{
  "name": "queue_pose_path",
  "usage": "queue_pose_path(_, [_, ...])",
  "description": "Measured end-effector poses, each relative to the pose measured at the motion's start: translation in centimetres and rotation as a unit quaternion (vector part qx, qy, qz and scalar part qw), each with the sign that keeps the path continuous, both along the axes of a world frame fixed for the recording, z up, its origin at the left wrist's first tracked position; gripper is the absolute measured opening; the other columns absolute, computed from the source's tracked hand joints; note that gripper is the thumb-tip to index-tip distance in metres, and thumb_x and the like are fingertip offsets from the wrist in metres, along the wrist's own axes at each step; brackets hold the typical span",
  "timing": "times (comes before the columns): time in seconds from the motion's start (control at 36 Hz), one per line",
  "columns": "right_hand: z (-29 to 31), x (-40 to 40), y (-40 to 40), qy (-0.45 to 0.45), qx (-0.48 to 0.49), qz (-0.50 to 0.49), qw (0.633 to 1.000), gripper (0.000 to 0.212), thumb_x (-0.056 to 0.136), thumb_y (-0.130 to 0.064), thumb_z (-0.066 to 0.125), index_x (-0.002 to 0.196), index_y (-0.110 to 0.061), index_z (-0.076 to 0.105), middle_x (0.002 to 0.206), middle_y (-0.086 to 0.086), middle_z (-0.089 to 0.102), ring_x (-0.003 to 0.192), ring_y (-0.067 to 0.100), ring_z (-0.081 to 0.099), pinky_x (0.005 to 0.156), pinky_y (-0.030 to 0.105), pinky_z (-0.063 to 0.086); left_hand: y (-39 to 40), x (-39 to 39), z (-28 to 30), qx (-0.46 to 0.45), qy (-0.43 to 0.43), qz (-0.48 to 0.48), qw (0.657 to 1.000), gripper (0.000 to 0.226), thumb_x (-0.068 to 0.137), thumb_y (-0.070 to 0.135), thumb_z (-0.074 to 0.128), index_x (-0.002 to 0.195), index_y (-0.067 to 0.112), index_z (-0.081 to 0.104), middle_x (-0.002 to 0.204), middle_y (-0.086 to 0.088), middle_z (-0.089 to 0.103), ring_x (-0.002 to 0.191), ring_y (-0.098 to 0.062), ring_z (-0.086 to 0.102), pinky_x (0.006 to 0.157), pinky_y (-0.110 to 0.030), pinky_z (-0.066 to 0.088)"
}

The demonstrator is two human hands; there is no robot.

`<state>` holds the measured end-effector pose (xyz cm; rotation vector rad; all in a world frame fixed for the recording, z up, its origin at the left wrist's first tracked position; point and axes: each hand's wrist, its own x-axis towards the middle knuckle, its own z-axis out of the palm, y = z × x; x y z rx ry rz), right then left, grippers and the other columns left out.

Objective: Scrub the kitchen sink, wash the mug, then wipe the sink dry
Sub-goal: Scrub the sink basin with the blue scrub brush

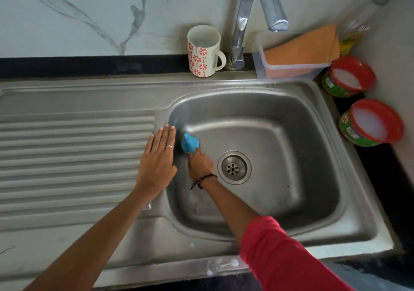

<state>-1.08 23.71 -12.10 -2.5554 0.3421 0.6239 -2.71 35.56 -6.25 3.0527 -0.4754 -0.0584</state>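
Scrubbing stage: right hand (200,161) grips blue plastic scrubber (189,142) at stainless steel sink (313,201) basin's nine o'clock wall, left hand (157,161) flat, fingers straight; floral ceramic mug (203,51) unwashed, drying left.

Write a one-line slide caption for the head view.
Right hand scrubs the sink wall with a blue scrubber; left hand rests flat on the rim.

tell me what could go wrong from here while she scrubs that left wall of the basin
1. The left hand lies flat on the sink rim right beside the blue scrubber; a slipped stroke could hit its fingers.
2. The mug stands on the narrow back ledge by the faucet; a careless reach for the tap might knock it into the basin.
3. The two open tubs at the right edge could catch splashes.
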Motion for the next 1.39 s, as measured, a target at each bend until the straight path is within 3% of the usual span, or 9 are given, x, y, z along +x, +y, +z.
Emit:
queue_pose_path(0.08, [-0.2,1.8,-4.5,-0.020,-0.012,-0.034,0.999,0.039,0.102,-0.025,0.030,0.133,-0.003,0.038,0.124,0.018,0.058,0.114,0.034,0.056,0.089,0.038,0.044,0.0,0.2,0.0,0.001,0.010,0.009,1.000,0.099,0.051,0.000,0.062,0.143,-0.003,0.027,0.147,-0.022,0.033,0.137,-0.035,0.032,0.112,-0.044,0.019])
queue_pose_path(0.25, [-0.5,3.9,-15.7,-0.035,-0.072,-0.253,0.964,0.039,0.099,-0.012,0.034,0.134,0.005,0.037,0.132,0.023,0.049,0.121,0.036,0.050,0.097,0.040,0.041,-0.3,0.1,0.4,-0.039,0.020,0.025,0.999,0.094,0.064,-0.002,0.051,0.148,0.003,0.008,0.155,-0.015,0.012,0.145,-0.027,0.008,0.117,-0.038,0.003])
queue_pose_path(0.42, [-1.9,3.2,-8.9,-0.044,-0.060,-0.173,0.982,0.054,0.096,-0.006,0.002,0.145,0.005,0.021,0.149,0.017,0.031,0.137,0.033,0.031,0.113,0.036,0.028,0.0,0.2,-0.1,-0.017,0.007,0.013,1.000,0.096,0.059,-0.002,0.053,0.147,0.003,0.015,0.152,-0.019,0.023,0.141,-0.032,0.022,0.115,-0.043,0.016])
queue_pose_path(0.56, [-0.8,1.6,0.2,-0.021,0.015,-0.049,0.998,0.040,0.101,-0.030,0.032,0.131,-0.004,0.037,0.116,0.016,0.062,0.105,0.034,0.061,0.084,0.040,0.047,0.0,0.1,-0.1,-0.023,0.008,0.008,1.000,0.093,0.061,-0.002,0.052,0.147,0.002,0.015,0.151,-0.020,0.025,0.141,-0.033,0.022,0.115,-0.047,0.022])
queue_pose_path(0.64, [-1.0,2.8,-2.5,-0.022,-0.005,-0.033,0.999,0.040,0.101,-0.029,0.031,0.132,-0.003,0.039,0.119,0.017,0.060,0.109,0.035,0.059,0.087,0.040,0.046,0.0,0.2,-0.2,-0.020,0.013,0.012,1.000,0.097,0.059,-0.003,0.054,0.147,0.002,0.014,0.151,-0.019,0.025,0.141,-0.032,0.023,0.115,-0.046,0.022])
queue_pose_path(0.86, [-1.0,2.8,-19.6,-0.050,-0.066,-0.292,0.953,0.039,0.098,-0.016,0.037,0.131,0.004,0.043,0.129,0.025,0.052,0.118,0.038,0.052,0.094,0.041,0.042,-0.3,0.1,0.2,-0.033,0.019,0.020,0.999,0.092,0.065,-0.005,0.049,0.148,0.003,0.009,0.155,-0.016,0.015,0.144,-0.029,0.013,0.118,-0.041,0.010])
queue_pose_path(1.0, [-0.7,1.1,-14.6,-0.024,-0.054,-0.252,0.966,0.041,0.099,-0.012,0.033,0.136,0.006,0.036,0.133,0.024,0.049,0.120,0.036,0.051,0.097,0.040,0.041,-0.3,0.0,0.2,-0.018,0.008,0.014,1.000,0.095,0.058,-0.003,0.056,0.146,0.001,0.020,0.150,-0.019,0.027,0.140,-0.032,0.025,0.115,-0.045,0.020])
queue_pose_path(1.22, [-1.1,0.0,-0.5,-0.014,-0.047,0.009,0.999,0.041,0.101,-0.028,0.031,0.133,-0.003,0.036,0.117,0.014,0.062,0.107,0.031,0.061,0.085,0.038,0.048,-0.1,-0.1,0.2,-0.008,0.000,0.003,1.000,0.093,0.058,-0.002,0.060,0.144,-0.001,0.024,0.148,-0.022,0.031,0.138,-0.035,0.030,0.113,-0.047,0.025])
queue_pose_path(1.39, [-1.0,1.6,-9.7,-0.024,-0.094,-0.092,0.991,0.040,0.103,-0.024,0.027,0.134,0.000,0.036,0.124,0.019,0.057,0.113,0.034,0.057,0.090,0.038,0.045,-0.2,0.1,0.1,-0.002,0.005,0.011,1.000,0.098,0.055,0.000,0.058,0.145,0.000,0.022,0.148,-0.021,0.031,0.138,-0.033,0.029,0.114,-0.043,0.018])
